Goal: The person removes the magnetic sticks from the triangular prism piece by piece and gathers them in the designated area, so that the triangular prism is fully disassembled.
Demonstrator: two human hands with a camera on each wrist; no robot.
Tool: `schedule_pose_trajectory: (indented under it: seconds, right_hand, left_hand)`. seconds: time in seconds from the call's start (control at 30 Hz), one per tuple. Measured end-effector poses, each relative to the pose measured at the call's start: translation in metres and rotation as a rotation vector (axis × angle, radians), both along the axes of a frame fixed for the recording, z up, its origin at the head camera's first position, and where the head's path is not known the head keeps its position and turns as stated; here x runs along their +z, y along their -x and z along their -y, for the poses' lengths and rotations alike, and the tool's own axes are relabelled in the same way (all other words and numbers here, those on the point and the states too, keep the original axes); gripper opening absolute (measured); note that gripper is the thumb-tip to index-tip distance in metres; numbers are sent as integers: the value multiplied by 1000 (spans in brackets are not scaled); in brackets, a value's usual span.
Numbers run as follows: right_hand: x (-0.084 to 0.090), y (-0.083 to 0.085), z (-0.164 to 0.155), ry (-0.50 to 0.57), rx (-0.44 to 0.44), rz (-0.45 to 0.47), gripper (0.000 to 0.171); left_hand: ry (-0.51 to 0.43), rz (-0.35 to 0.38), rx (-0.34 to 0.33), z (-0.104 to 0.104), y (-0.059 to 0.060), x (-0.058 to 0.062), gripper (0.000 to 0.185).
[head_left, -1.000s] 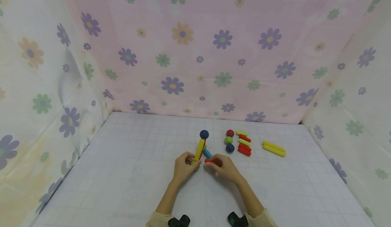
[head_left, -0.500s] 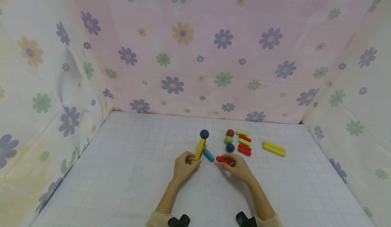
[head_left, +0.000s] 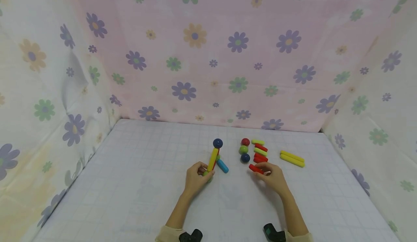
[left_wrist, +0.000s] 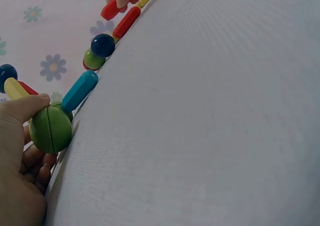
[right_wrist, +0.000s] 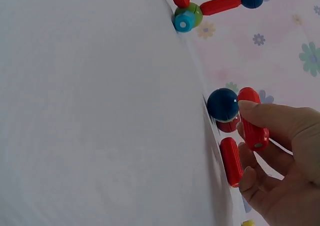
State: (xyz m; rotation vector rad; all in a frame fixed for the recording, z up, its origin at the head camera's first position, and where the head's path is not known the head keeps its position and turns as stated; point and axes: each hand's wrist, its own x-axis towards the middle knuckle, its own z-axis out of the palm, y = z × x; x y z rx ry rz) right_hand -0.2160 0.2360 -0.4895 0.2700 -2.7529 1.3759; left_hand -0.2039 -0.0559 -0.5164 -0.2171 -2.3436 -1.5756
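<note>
Red stick [head_left: 255,168] in right hand [head_left: 272,175], long axis slanting up-left

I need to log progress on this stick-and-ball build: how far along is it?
Standing: a small frame topped by a dark blue ball, steadied by the left hand at its green ball. In hand: the right hand pinches a red stick. Left: loose sticks and balls lie unused beside it.

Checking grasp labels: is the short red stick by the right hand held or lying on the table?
Held. The right hand pinches the red stick between thumb and fingers, above another red stick lying on the table.
</note>
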Motion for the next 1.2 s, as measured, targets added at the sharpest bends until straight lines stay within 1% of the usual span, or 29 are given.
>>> schedule_pose_trajectory:
  seconds: [0.17, 0.37, 0.53, 0.73, 1.03, 1.2]
  right_hand:
    - [-2, 1, -8, -58, -72, 71, 30]
    - [-1, 2, -10, -116, -96, 116, 31]
    - [-3, 3, -10, -148, -110, 127, 32]
    - [-3, 2, -13, -160, -139, 141, 35]
    - [1, 2, -19, -178, -164, 147, 35]
    - [0, 4, -20, -163, -195, 115, 34]
  left_hand:
    - [-3, 16, 7, -1, -1, 1, 23]
    - [-4, 6, 2, 0, 0, -1, 25]
    - [-10, 8, 4, 0, 0, 0, 25]
    - [-8, 21, 7, 0, 1, -1, 24]
    - [-14, 5, -1, -1, 1, -3, 24]
    - [-12, 9, 0, 0, 1, -3, 24]
